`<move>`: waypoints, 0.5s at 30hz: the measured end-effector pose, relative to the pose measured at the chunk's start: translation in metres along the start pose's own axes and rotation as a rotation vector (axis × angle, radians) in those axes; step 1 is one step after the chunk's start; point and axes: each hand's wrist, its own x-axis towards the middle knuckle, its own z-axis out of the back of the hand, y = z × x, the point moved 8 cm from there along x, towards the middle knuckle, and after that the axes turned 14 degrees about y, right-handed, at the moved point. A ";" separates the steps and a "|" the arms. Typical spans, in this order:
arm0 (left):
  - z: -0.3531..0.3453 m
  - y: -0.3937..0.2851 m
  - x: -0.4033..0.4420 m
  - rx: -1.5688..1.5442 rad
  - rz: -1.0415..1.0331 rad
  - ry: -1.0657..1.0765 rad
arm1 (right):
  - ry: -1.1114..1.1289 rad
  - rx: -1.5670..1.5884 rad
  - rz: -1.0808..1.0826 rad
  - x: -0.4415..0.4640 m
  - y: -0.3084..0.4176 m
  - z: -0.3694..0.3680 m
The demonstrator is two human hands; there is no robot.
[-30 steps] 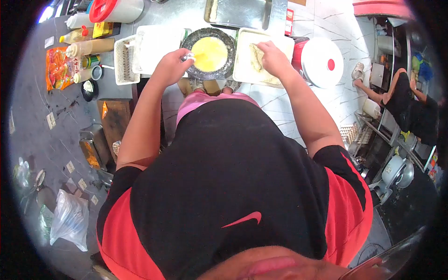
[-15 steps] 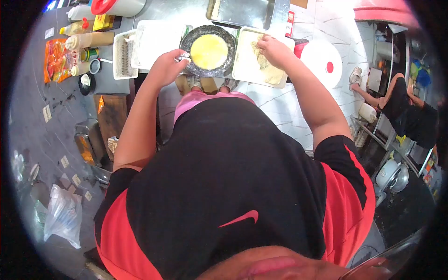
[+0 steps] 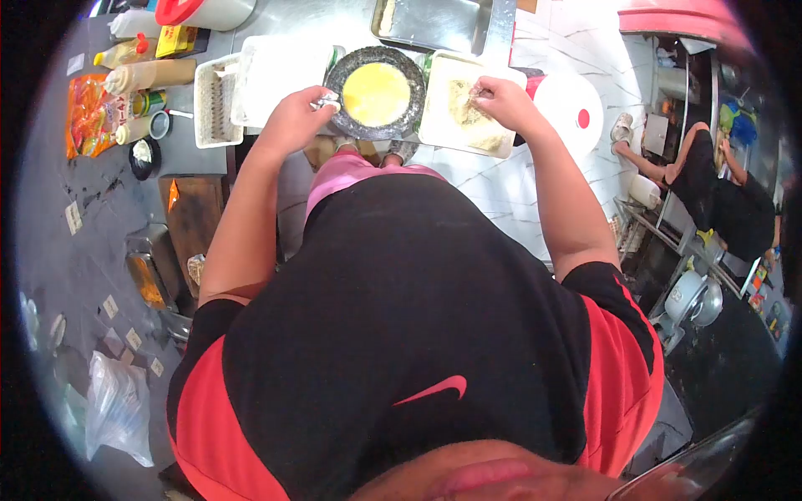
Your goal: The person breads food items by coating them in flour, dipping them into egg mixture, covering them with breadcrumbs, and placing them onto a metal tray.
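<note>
A dark speckled bowl holds yellow liquid that looks like beaten egg. At its left rim is my left hand, fingers curled together and tips coated white; what they hold, if anything, cannot be made out. A white tray with pale breadcrumb-like crumbs lies to the right of the bowl. Over those crumbs my right hand has its fingertips pinched together, and anything between them is hidden. Left of the bowl is a white container, partly behind my left hand.
A white basket, sauce bottles and an orange packet are at the left. A metal tray lies at the back. Right of the crumbs stands a round white lid. Another person is at the far right.
My right hand has shifted slightly right and down over the crumbs, its fingers still together. My left hand stays by the bowl's left rim. The whole view has shifted a little.
</note>
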 end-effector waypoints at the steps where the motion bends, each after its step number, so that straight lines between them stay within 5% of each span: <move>1: 0.003 0.003 0.002 0.000 -0.015 0.000 | -0.005 -0.018 -0.020 -0.006 0.007 0.002; 15: 0.067 0.036 0.011 0.053 -0.125 0.159 | -0.200 -0.136 -0.326 -0.056 0.076 0.020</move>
